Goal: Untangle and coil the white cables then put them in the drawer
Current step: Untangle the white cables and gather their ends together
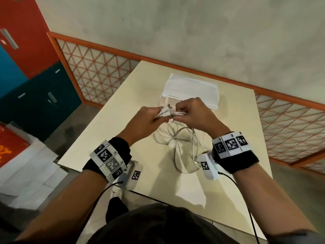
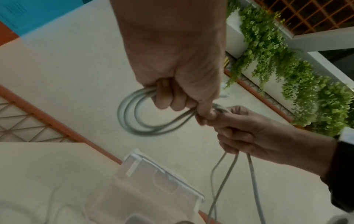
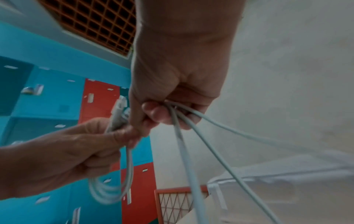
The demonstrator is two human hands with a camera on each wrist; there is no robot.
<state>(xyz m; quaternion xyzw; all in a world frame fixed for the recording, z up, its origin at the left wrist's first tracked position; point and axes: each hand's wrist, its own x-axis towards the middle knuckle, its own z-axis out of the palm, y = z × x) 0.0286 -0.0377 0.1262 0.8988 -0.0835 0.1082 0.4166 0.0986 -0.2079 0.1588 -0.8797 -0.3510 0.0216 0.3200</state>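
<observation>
Both hands are raised over the cream table, close together. My left hand grips a small coil of white cable whose loops hang below the fist, with a connector sticking up above the fingers. My right hand pinches the same cable bundle right beside it, and three loose strands run down from its fingers. The rest of the white cables lies tangled on the table under the hands. A translucent plastic drawer sits just beyond them.
Red, blue and teal lockers stand at the left. An orange-framed lattice fence runs behind the table against a grey wall. White sheets lie on the floor by the table's left edge. Green plants hang beyond the fence.
</observation>
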